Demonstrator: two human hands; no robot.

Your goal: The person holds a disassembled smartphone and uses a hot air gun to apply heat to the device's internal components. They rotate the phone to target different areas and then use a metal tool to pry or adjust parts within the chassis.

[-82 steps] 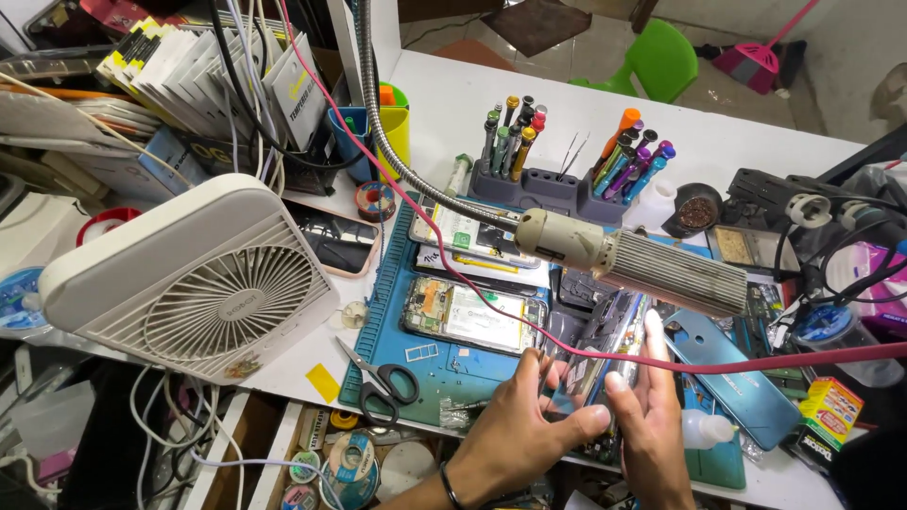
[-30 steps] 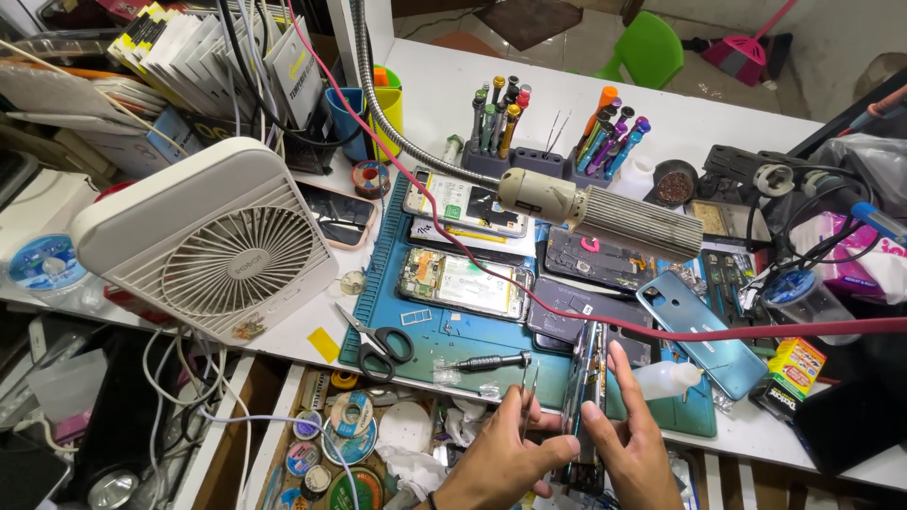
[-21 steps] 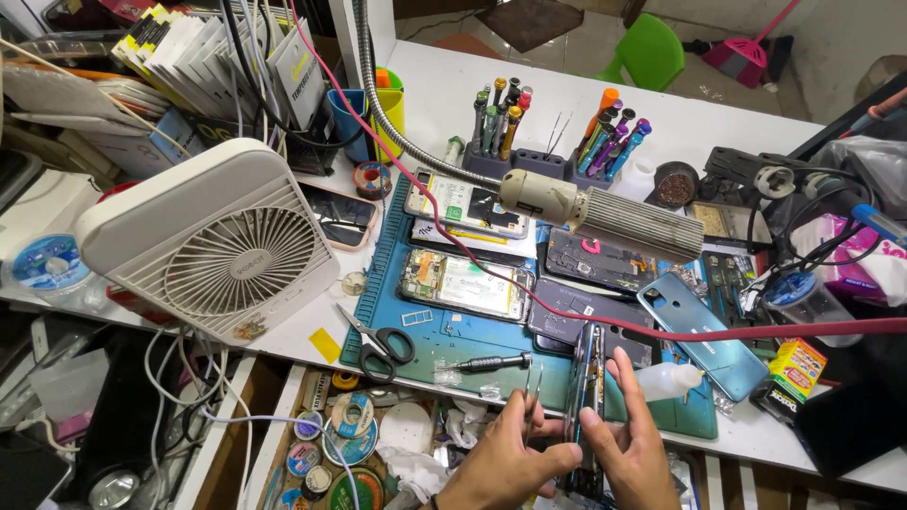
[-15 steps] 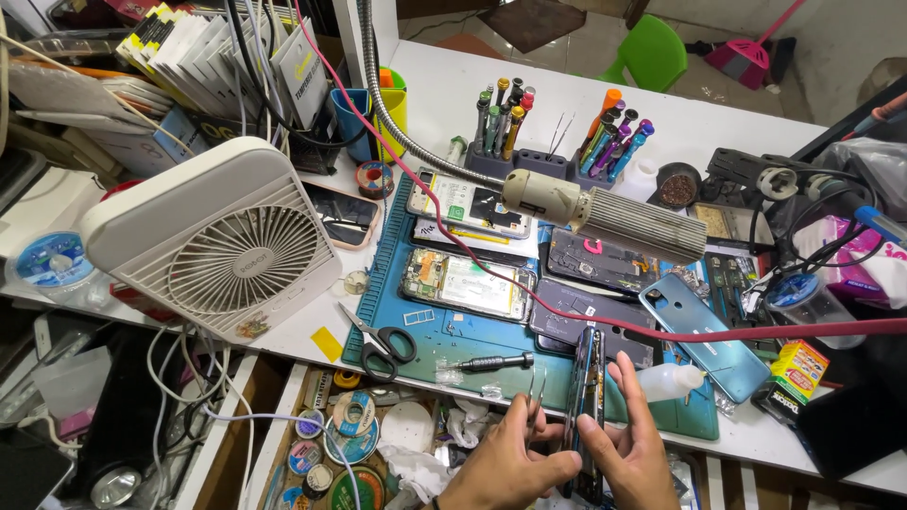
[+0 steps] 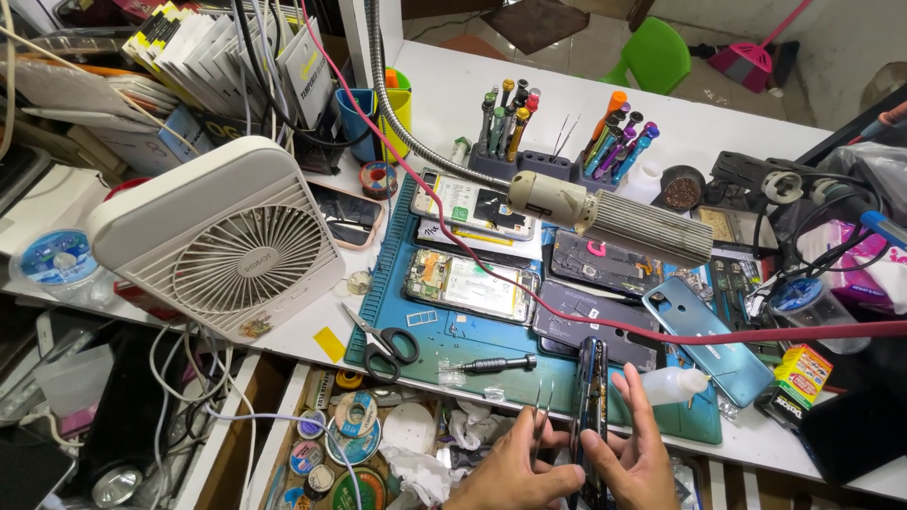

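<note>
At the near edge of the table (image 5: 529,94), the left hand (image 5: 524,467) pinches metal tweezers (image 5: 540,416) upright, its grip clamped on them. The right hand (image 5: 638,449) clasps a dark phone (image 5: 590,397) held on edge, just beside the tweezers.

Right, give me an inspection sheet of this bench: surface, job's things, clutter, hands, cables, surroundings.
Surface: white bench with a blue work mat, crowded.
Job's things: dark phone held on edge; tweezers.
Clutter: opened phones, scissors, screwdriver, squeeze bottle, tool rack.
Hands: left hand has the tweezers in its grip; right hand steadies the phone.
Cables: red cable crosses the mat; white leads hang below the white fan.
Surroundings: open drawer with tape rolls; green chair.
</note>
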